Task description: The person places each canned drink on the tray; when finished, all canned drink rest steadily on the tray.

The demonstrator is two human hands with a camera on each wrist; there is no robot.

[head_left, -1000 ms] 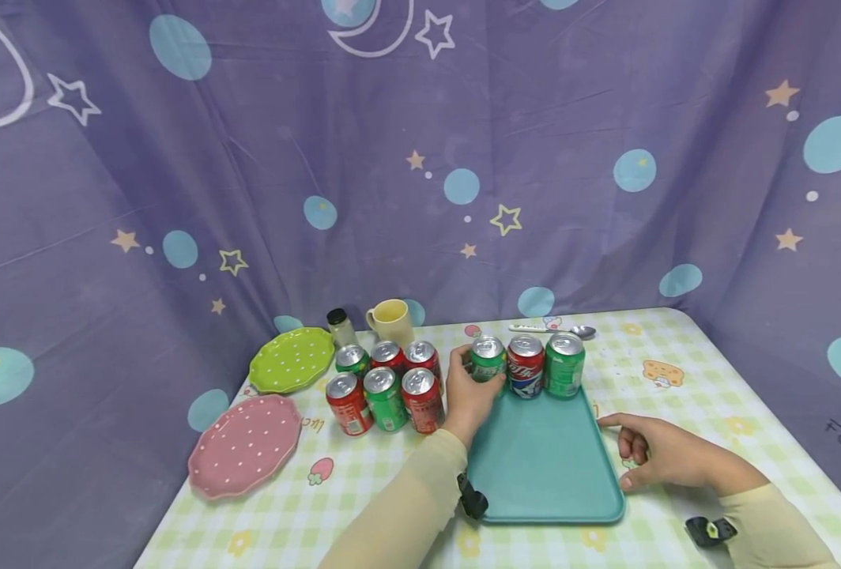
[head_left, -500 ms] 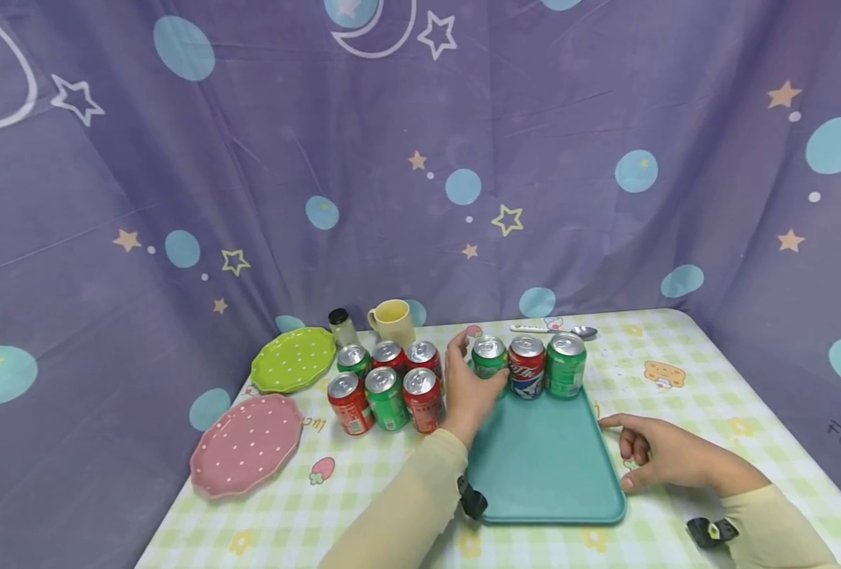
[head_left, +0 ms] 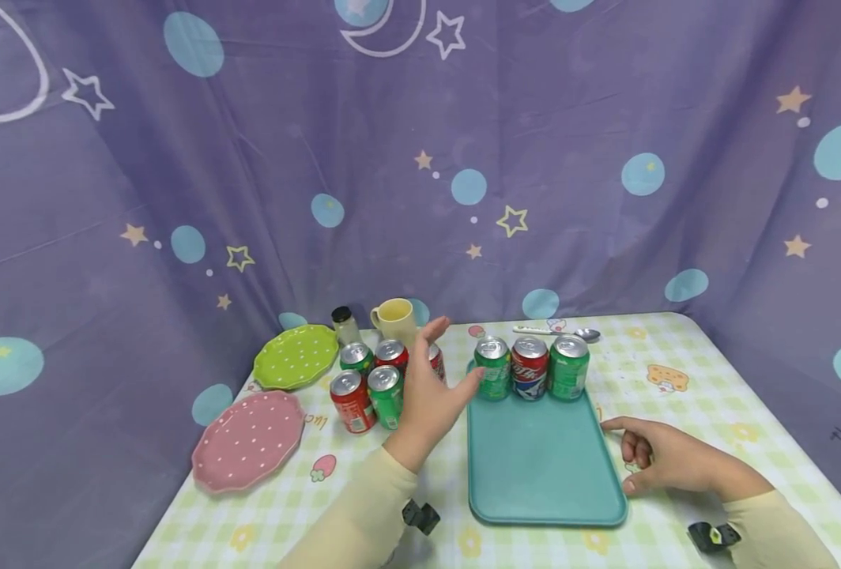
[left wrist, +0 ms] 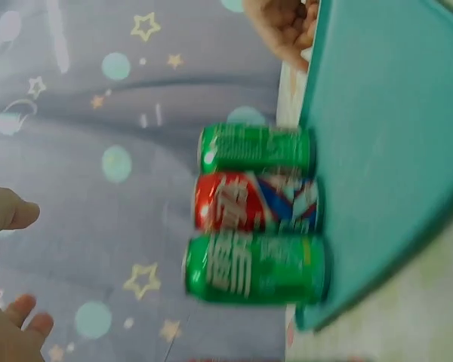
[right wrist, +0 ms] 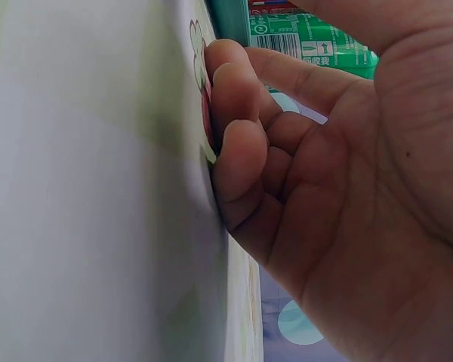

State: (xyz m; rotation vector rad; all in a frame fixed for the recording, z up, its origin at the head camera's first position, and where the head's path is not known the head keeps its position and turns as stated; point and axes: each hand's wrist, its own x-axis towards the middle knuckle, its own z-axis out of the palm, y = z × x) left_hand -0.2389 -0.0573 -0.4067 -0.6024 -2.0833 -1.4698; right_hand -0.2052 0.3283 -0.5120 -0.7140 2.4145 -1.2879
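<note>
Your left hand [head_left: 428, 399] is spread wide; your right hand [head_left: 669, 457], loosely curled, is at the edge of the teal tray [head_left: 544, 466]. Beyond, between them, three silver-topped cans [head_left: 529, 375] stand upright on its far end: green, red with blue, green.

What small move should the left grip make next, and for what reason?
Probably the left grip should close on one of the cans left of the tray. It holds nothing and is beside them, while the tray bears only a row of three cans at its far end, with bare room in front. The right grip is at the tray's right edge.
</note>
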